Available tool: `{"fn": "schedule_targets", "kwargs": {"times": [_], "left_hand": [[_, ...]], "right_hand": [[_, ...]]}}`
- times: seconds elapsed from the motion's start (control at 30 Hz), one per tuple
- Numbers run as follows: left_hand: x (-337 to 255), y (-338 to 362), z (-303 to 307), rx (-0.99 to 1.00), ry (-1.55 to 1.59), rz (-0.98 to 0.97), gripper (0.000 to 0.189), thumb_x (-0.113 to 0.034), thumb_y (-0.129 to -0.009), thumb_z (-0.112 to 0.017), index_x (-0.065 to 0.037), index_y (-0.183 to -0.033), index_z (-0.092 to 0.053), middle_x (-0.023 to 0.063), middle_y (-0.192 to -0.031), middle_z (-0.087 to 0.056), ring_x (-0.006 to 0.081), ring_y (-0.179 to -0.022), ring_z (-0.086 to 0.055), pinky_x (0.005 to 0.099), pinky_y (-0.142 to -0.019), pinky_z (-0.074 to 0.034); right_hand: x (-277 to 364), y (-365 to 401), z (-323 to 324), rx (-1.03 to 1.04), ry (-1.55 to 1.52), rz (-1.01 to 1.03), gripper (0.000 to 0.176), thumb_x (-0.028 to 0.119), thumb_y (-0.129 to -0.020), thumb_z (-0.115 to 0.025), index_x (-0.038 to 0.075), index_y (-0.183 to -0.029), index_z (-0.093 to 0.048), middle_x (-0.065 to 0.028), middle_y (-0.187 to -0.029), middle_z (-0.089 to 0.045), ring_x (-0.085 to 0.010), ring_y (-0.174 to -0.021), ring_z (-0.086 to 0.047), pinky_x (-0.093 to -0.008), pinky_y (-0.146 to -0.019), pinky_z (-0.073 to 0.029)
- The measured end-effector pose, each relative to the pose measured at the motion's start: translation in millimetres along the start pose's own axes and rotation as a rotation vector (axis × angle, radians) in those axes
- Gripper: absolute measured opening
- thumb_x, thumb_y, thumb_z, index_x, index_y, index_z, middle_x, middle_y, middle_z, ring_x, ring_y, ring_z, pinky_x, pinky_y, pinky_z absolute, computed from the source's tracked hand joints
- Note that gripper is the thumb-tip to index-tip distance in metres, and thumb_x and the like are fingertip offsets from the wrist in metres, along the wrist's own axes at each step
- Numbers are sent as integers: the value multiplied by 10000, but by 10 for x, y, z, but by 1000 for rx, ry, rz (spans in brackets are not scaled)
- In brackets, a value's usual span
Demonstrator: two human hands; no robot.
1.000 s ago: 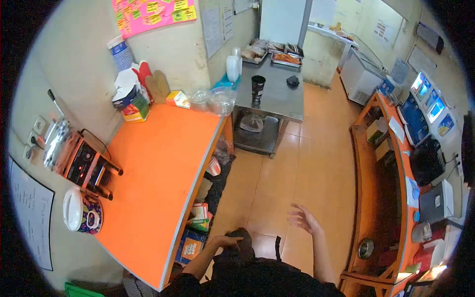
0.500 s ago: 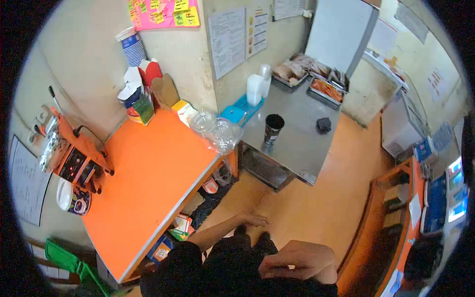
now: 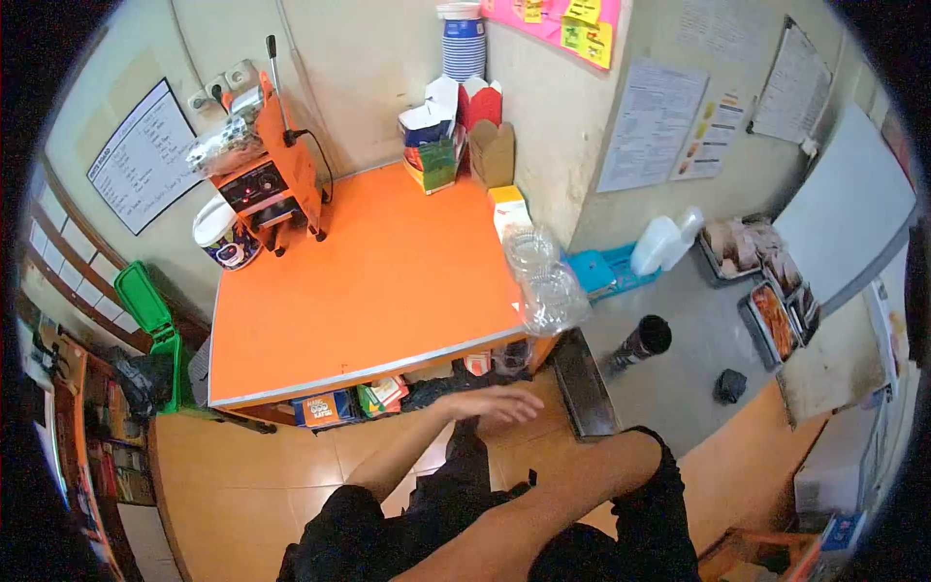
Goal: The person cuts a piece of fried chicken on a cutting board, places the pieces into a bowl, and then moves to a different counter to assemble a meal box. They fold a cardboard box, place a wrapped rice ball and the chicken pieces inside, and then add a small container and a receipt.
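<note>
- Orange table (image 3: pixel 359 281) is being viewed from above, set against the wall.
- Steel counter (image 3: pixel 679 383) is standing just beside the table's right end.
- Whiteboard (image 3: pixel 145 155) is hanging on the left wall. Its handwriting is too small to be read.
- Printed sheets (image 3: pixel 650 126) are pinned on the wall right of the table, their text illegible. A pink board (image 3: pixel 558 12) above is carrying yellow sticky notes, also unreadable.
- Orange cup sealer (image 3: pixel 272 175) is standing at the table's back left corner.
- Green chair (image 3: pixel 145 306) is standing near the table's left end.
- Right forearm (image 3: pixel 582 485) is being held bent across the body. The right hand is lying outside the frame, so the state of its fingers cannot be told.
- Bagged clear cups (image 3: pixel 543 286) are lying at the table's right edge.
- Left hand (image 3: pixel 497 404) is being held out flat just below the table's front edge. Its fingers are stretched, loosely together and clamped on nothing.
- Cartons (image 3: pixel 330 407) are stowed under the table, left of that hand. Print is visible on them but not legible.
- Blue paper cups (image 3: pixel 464 44) are stacked at the wall.
- Dark tumbler (image 3: pixel 645 339) is standing on the steel counter.
</note>
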State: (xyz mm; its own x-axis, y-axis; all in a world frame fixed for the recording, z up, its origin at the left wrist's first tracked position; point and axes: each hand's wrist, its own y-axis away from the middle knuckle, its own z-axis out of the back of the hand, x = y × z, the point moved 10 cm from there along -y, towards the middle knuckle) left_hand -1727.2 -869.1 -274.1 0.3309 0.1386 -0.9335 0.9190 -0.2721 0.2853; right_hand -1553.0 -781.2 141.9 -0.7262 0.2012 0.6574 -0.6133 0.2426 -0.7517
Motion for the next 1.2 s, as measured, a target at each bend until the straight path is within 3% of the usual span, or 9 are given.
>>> {"fn": "schedule_targets", "kwargs": {"times": [0.17, 0.37, 0.4, 0.47, 0.6, 0.83, 0.93, 1.1, 1.2], "left_hand": [[-692, 372, 1644, -320, 161, -237, 440, -337, -1018, -506, -63, -1363, -505, 84, -1291, -578, 187, -1175, -563, 345, -1008, -445], [-688, 1019, 3264, -642, -3, -275, 412, -310, -1012, -474, -110, -1371, -506, 44, -1295, -563, 178, -1182, -541, 348, -1007, -423], [-589, 1124, 3421, -670, 26, -273, 414, -315, -1008, -476, -117, -1370, -508, 41, -1297, -560, 178, -1171, -547, 357, -1004, -424], [-400, 1307, 3603, -702, 57, -268, 417, -320, -1004, -477, -124, -1370, -511, 39, -1298, -558, 179, -1160, -553, 367, -1002, -425], [-149, 1553, 3998, -733, 263, -183, 372, -215, -987, -475, -112, -1341, -526, 40, -1259, -572, 180, -1139, -575, 340, -986, -433], [-1136, 2561, 5279, -1217, 232, -477, 496, -307, -924, -570, -113, -1374, -490, 33, -1325, -515, 177, -1191, -536, 389, -993, -430], [-2011, 2977, 5420, -1326, 174, -706, 943, -606, -821, -675, -192, -1546, -238, 107, -1532, -350, 307, -1318, -462, 493, -1062, -402], [-2986, 2315, 4373, -589, 105, -725, 1390, -633, -578, -853, -195, -1586, -2, 185, -1629, -39, 323, -1492, -161, 484, -1176, -283], [-2977, 1604, 3300, -418, 2, -642, 1525, -494, -403, -965, -119, -1560, -47, 184, -1572, -175, 314, -1471, -205, 440, -1195, -187]], "right_hand": [[-294, -323, 1263, 42, 193, -18, 266, 185, -940, -556, 16, -1127, -641, -140, -1055, -613, -266, -943, -611, -376, -858, -489], [-595, 1012, 6152, -511, 1594, -339, 341, 115, -846, -648, 82, -1185, -629, -116, -1106, -626, -282, -1040, -632, -406, -832, -531], [-512, 1497, 6888, -847, 1529, -809, 416, 122, -821, -655, 88, -1231, -598, -144, -1223, -590, -332, -1113, -609, -455, -889, -521], [-407, 2116, 7912, -1034, 1787, -976, 482, 88, -769, -644, 84, -1247, -578, -164, -1337, -517, -397, -1074, -624, -497, -894, -531], [-548, 2682, 8769, -865, 1882, -1413, 393, 93, -722, -687, 54, -1107, -623, -176, -1121, -642, -394, -1028, -650, -484, -866, -547], [-165, 1751, 7751, -708, 1997, -839, 242, 91, -807, -658, 44, -1043, -639, -159, -914, -608, -357, -863, -654, -449, -722, -548], [80, 1382, 6733, -576, 1804, -701, 133, 59, -856, -611, 31, -986, -616, -144, -906, -581, -350, -833, -623, -425, -728, -510], [107, 1812, 4747, -528, 1739, -853, 231, 9, -801, -634, 48, -1028, -619, -114, -1068, -597, -294, -955, -636, -397, -788, -529], [172, 2270, 3429, -718, 1789, -1036, 336, -31, -757, -637, 55, -1082, -622, -106, -1154, -605, -289, -1054, -623, -387, -846, -538]]}}
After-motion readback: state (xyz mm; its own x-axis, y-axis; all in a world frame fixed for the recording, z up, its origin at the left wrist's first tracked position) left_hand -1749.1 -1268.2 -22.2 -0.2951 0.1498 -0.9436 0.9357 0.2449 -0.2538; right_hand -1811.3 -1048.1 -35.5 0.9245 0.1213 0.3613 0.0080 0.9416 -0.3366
